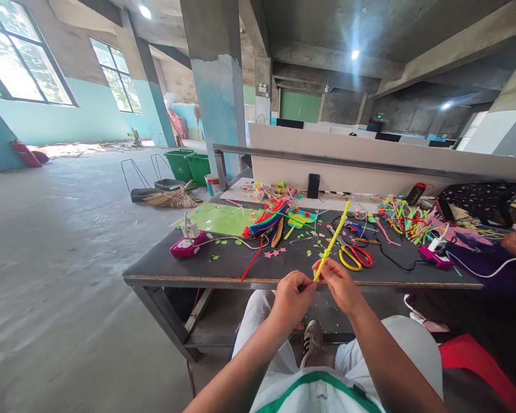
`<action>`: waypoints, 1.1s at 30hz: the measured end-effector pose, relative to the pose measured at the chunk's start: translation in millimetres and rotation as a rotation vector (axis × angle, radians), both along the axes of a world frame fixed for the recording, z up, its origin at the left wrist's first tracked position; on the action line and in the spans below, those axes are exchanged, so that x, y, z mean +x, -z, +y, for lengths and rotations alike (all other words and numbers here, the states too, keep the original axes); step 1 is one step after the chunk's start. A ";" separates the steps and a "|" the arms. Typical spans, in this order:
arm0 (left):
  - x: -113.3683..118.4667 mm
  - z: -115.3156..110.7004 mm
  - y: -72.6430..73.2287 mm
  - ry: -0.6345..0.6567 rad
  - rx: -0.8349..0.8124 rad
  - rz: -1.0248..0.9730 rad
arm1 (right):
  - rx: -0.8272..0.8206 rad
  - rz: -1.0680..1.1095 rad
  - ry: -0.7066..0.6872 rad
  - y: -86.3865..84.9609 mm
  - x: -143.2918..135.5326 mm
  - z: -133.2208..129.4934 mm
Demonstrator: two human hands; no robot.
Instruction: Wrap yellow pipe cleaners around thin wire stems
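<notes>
Fingertips (306,281) closed on yellow stem (335,234)

Left hand (293,295) and right hand (340,288) pinch its lower end at the table's (155,265) near edge. Scissors (358,256) lie inside that edge; a red stem (253,264) reaches it. Open floor (86,275) borders the table's left side.

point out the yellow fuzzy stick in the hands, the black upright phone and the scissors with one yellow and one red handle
yellow fuzzy stick (335,236): head view, mid-length
black upright phone (313,186): head view, screen
scissors (348,265): head view, yellow handle
</notes>
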State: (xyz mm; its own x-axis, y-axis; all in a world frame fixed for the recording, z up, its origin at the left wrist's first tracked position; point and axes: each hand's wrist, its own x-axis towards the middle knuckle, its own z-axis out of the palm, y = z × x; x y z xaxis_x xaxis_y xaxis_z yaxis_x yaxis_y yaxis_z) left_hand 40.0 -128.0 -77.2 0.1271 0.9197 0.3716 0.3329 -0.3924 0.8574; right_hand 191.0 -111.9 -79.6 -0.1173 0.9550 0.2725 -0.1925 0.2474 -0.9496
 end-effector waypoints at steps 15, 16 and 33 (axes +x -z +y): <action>5.7 -3.9 16.7 -0.059 0.147 0.139 | 0.026 0.321 0.408 -9.3 -6.7 4.3; 5.9 -4.0 17.4 -0.060 0.140 0.139 | 0.027 0.321 0.407 -10.0 -6.5 4.8; 7.2 -8.6 21.3 -0.065 0.100 0.080 | 0.014 0.246 0.425 -6.2 -15.7 8.2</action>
State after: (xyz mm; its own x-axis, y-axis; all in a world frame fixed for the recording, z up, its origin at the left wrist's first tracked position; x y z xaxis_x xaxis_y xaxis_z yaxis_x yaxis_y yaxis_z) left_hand 47.2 -136.6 -98.5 0.1019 0.8858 0.4527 0.4264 -0.4500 0.7847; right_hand 175.3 -103.6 -73.4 0.3518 0.9002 0.2565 -0.2899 0.3653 -0.8846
